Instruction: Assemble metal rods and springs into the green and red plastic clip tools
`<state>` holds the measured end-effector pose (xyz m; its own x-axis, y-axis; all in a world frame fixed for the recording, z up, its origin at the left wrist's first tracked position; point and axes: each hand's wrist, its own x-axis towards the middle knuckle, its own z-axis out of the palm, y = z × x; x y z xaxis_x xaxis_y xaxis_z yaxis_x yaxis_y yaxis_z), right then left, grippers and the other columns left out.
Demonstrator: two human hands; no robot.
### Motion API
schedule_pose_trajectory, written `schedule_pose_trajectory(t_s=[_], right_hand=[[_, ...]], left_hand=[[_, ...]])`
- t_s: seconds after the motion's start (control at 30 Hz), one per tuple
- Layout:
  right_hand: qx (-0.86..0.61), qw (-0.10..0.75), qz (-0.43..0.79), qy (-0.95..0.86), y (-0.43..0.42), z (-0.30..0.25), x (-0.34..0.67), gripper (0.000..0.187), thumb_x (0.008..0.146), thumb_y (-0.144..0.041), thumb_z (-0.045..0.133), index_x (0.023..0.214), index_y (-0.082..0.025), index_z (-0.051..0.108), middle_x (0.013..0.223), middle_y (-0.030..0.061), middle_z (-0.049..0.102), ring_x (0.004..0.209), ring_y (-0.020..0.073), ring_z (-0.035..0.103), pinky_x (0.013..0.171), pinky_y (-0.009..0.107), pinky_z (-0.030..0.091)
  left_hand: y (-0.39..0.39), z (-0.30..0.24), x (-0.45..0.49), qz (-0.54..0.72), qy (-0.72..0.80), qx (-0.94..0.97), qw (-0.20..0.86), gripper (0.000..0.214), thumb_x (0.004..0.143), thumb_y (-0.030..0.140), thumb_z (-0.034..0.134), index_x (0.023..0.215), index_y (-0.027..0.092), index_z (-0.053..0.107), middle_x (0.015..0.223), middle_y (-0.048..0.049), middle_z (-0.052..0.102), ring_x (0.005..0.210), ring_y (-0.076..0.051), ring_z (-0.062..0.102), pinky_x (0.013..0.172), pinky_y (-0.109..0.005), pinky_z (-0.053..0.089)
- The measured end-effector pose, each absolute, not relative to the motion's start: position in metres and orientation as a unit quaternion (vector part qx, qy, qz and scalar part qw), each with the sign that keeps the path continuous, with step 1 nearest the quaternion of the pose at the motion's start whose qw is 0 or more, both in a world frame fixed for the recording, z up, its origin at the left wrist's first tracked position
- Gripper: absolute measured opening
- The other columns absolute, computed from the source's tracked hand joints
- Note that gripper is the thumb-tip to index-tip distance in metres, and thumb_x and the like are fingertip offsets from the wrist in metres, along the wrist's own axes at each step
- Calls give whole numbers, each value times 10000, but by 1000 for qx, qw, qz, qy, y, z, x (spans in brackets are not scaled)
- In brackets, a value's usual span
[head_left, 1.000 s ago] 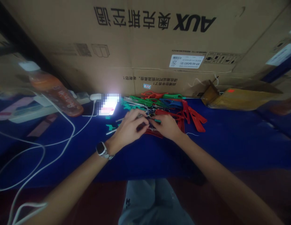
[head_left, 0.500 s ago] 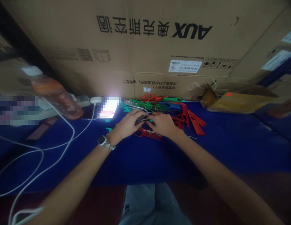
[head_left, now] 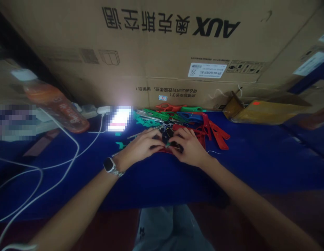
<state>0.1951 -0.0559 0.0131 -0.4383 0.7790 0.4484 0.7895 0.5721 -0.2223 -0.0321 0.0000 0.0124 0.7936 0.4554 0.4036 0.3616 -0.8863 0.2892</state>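
Observation:
My left hand point(head_left: 142, 146) is closed, thumb and fingertips pinched together at the near side of a pile. What it grips is too small to make out. Fingertip to fingertip with it, my right hand point(head_left: 189, 145) pinches a small green piece point(head_left: 168, 143). Beneath both hands lies a red plastic part, mostly covered. A thin metal rod point(head_left: 134, 135) sticks out beside my left hand. Behind the hands are green plastic handles point(head_left: 158, 114), a blue one point(head_left: 192, 117), teal pieces point(head_left: 148, 122) and white threads. Red clamp-like parts point(head_left: 218, 134) lie right of my right hand.
A large cardboard box point(head_left: 151, 69) stands behind the blue table surface point(head_left: 256, 157). On the left are a drink bottle point(head_left: 57, 104), a lit phone point(head_left: 120, 118) and a looping white cable point(head_left: 65, 174). A yellow open box point(head_left: 263, 111) sits at the right.
Both hands have come slightly nearer to me and their fingertips have met over the red part. The dark item under the left fingers no longer shows there. The view has shifted a little.

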Motion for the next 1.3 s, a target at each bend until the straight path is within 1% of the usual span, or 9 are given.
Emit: schedule_pose_trajectory(t_s=[0.13,0.3,0.4,0.5,0.6,0.73,0.87,1.1,1.3], right_hand=[[-455,235,-39,-858,-62,9,195,131,925,-302,636,999,-232,718,989,67,646,950,226,543,823,372,345],[-457,250,-38,-853,-62,3,195,122,928,-252,633,1024,-207,694,955,62,699,916,222,554,824,368,350],[-464,265,-28,-845,-64,1,197,81,921,-255,650,961,-198,690,916,54,724,903,223,560,816,367,353],[-467,287,-15,-836,-66,-1,196,68,920,-252,667,892,-210,713,902,40,734,915,214,564,823,360,362],[-470,295,-1,-832,-66,-2,194,98,918,-265,676,847,-227,732,926,37,732,936,212,560,832,361,373],[-470,258,-15,-844,-64,4,193,84,897,-302,704,886,-226,738,902,42,716,931,225,548,820,372,360],[-465,216,-39,-857,-61,10,194,88,891,-300,711,872,-220,743,873,41,708,923,230,541,820,379,332],[-456,226,-17,-861,-59,9,195,115,925,-315,672,940,-233,751,914,38,714,940,217,545,833,368,337],[-453,257,-7,-854,-58,2,196,113,928,-296,665,951,-224,748,942,47,718,930,210,562,853,374,359]], left_hand=[[0,12,-30,236,208,943,108,172,962,224,585,967,238,756,1015,-46,645,991,-209,607,898,-385,513],[1,9,-31,230,213,945,92,158,968,227,580,966,227,738,1060,-42,673,1010,-209,632,912,-375,506],[1,8,-32,229,213,945,101,160,973,217,572,978,232,732,1101,-31,691,1013,-200,652,947,-374,496],[1,8,-32,227,215,941,128,155,966,190,577,995,231,723,1052,-21,715,954,-180,673,944,-361,497],[0,8,-31,227,224,934,162,132,958,201,590,1000,221,713,976,-24,718,900,-176,676,879,-346,517],[-3,10,-31,237,237,921,199,133,946,243,610,1043,214,696,1012,-44,705,923,-185,671,855,-346,531],[-5,13,-33,222,247,919,211,208,890,314,699,1069,210,680,1020,-47,685,930,-199,661,835,-349,534],[1,6,-34,225,246,915,228,191,881,304,720,1046,215,685,1010,-41,682,925,-194,659,838,-349,536],[2,0,-35,238,285,892,257,439,829,320,776,1224,240,601,1046,-34,722,947,-199,696,850,-348,567]])
